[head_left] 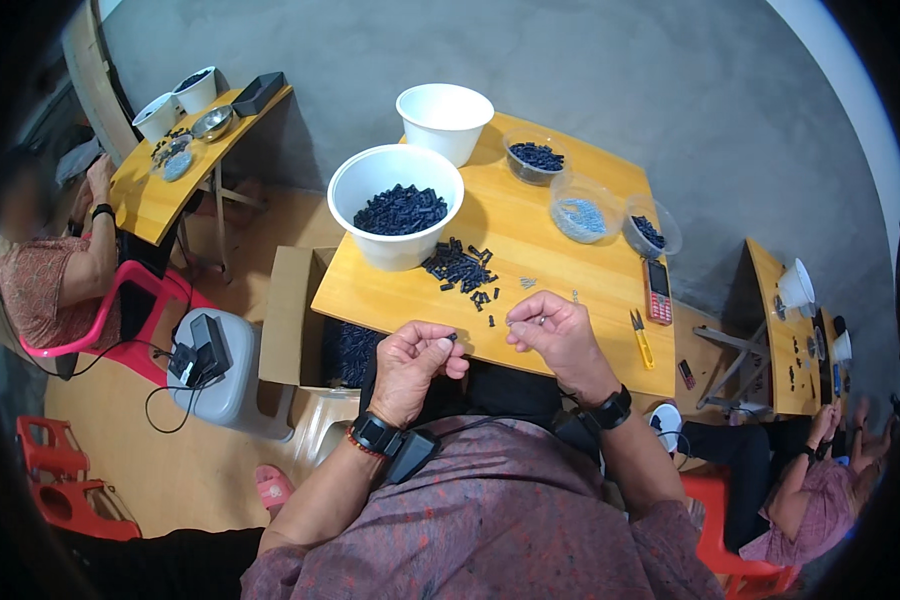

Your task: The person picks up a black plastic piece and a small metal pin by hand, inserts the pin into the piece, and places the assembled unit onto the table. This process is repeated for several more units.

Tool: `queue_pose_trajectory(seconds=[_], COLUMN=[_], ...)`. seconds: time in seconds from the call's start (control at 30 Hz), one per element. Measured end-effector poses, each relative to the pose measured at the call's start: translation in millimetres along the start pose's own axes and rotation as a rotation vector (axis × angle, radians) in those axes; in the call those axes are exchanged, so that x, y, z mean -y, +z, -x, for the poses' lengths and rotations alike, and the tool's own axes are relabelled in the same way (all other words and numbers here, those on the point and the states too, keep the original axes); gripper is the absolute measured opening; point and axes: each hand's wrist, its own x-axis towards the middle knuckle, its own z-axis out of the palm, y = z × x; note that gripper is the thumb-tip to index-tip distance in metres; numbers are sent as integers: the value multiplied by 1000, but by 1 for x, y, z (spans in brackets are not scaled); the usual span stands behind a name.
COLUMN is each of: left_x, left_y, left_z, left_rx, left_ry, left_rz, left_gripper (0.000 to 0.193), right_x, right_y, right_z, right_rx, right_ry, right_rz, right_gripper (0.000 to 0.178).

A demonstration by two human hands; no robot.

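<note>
My left hand (411, 366) is closed at the table's front edge, thumb and fingertips pinching a small black plastic piece (452, 338). Level with it on the right, my right hand (562, 340) is closed too, its fingertips pressed together around something too small to make out. A gap separates the two hands. Just beyond them lies a loose pile of small black plastic pieces (457, 265), with a few strays trailing toward me. Some tiny silvery parts (528, 282) rest on the wood past my right hand.
The yellow wooden table (510, 235) holds a white tub (398, 250) of black pieces, another white tub (446, 150), clear bowls including one of light-blue bits (581, 218), a red phone (657, 292) and yellow-handled snips (642, 342). A cardboard box (288, 320) stands left. People sit at tables either side.
</note>
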Motion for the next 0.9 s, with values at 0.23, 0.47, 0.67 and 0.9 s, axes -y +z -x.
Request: queue_pose_trajectory(seconds=[0.23, 0.47, 0.67, 0.9], left_x=[1, 1, 0, 0], left_y=[-1, -3, -1, 1], left_z=[0, 0, 0, 1], left_rx=[87, 133, 139, 96], left_ry=[-21, -11, -24, -27], left_rz=[28, 38, 32, -18], left_gripper=[17, 18, 19, 14], right_x=[5, -3, 0, 2], right_y=[24, 26, 32, 42], right_z=[1, 0, 1, -3], right_rx=[89, 132, 73, 45], right_ry=[3, 0, -28, -290], right_rz=[-67, -61, -14, 397], right_gripper=[14, 14, 15, 16])
